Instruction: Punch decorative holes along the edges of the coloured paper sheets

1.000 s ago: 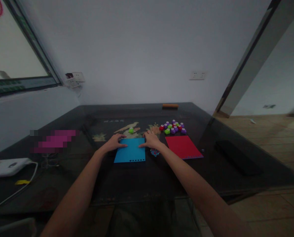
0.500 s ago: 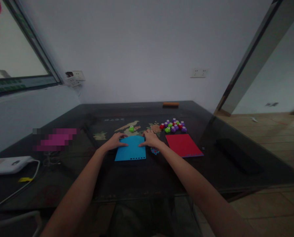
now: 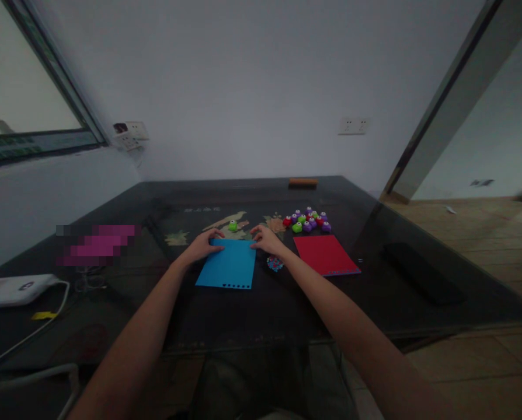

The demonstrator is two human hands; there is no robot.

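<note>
A sheet of blue paper (image 3: 226,265) with a row of punched holes along its near edge lies on the dark table. My left hand (image 3: 205,244) grips its far left corner, thumb on top and fingers curled at the far edge. At the far right corner my right hand (image 3: 264,240) pinches the sheet the same way. Just beyond the paper stands a small green toy with an eye (image 3: 233,226). Beside my right wrist is a small pile of red and blue bits (image 3: 274,263), too small to name.
A red sheet of paper (image 3: 326,255) lies to the right, with several green, red and purple eye toys (image 3: 307,220) behind it. A long black object (image 3: 421,274) is farther right. On the left are a white device with a cable (image 3: 18,290) and a blurred pink patch (image 3: 101,240).
The blue paper has shifted slightly left and towards me, and its far edge, bowed before, now looks straight. My hands have moved slightly with it, towards its far corners.
</note>
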